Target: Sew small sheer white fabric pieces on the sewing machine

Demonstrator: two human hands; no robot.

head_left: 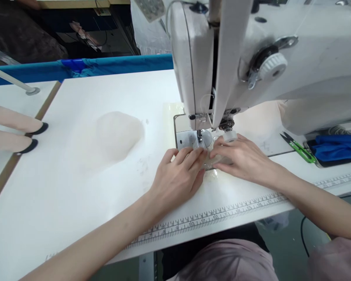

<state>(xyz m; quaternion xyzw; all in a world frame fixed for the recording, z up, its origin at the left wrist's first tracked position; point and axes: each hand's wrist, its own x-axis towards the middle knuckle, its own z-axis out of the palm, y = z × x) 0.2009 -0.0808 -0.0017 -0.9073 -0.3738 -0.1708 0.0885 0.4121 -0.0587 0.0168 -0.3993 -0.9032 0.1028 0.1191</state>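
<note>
one stretch of pink clothing (231, 261), over the lap, at the bottom edge. one printed ruler strip (210, 218), along the near edge of one white table (84, 195). hands, two, bare, both near the needle area. left hand (178, 169), one: palm down, fingers close together, tips just beside the presser foot; cannot tell any grip, undersides hidden. right hand (240, 156), one: thumb and fingers bent, set narrowly about the pale piece; cannot tell pinch from press. pale piece (225, 160), one visible, small, mostly covered, by the right fingertips, just in front of the foot. presser foot (199, 141), one, above one metal plate (187, 139). at right, one pair of green-handled snips (303, 153), near one bundled blue cloth (339, 147). sewing machine (204, 66), one, white, above both hands, with one white dial (273, 67). at left, two pale pink tubes (14, 117), dark-ended, side by side; one white rod (10, 77) with one round base. beyond, one blue fabric border (119, 65) along the far edge. farthest, one dark cloth (20, 39) and one light grey cloth (149, 37).
</note>
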